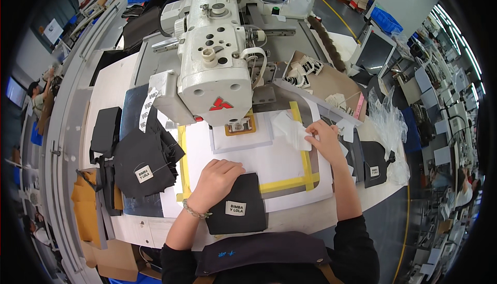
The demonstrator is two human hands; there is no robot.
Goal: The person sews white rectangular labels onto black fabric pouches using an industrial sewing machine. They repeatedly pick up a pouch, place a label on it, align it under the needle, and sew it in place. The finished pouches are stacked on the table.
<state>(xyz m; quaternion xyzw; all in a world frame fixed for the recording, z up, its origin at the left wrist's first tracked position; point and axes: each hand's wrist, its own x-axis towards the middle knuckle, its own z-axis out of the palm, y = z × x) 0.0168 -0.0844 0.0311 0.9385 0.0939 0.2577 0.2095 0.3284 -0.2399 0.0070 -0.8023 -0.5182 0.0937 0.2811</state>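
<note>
My left hand [215,181] lies palm down at the top left edge of a black fabric piece [235,221] with a cream label, its fingers side by side and its thumb hidden. Beyond it, my right hand [324,138] pinches the edge of thin white sheets [290,130] between thumb and fingers. These sheets lie over the right side of a white work plate [243,165] edged with yellow tape. A white sewing machine head [215,77] stands over the plate, with a small metal clamp frame [240,125] under it.
Left of the plate, black labelled fabric pieces [142,162] are stacked, with mustard material [85,209] hanging by the table edge. On the right are a cardboard tray [331,84] with loose labels, another black labelled piece [374,165], clear plastic [391,128] and a screen [377,51].
</note>
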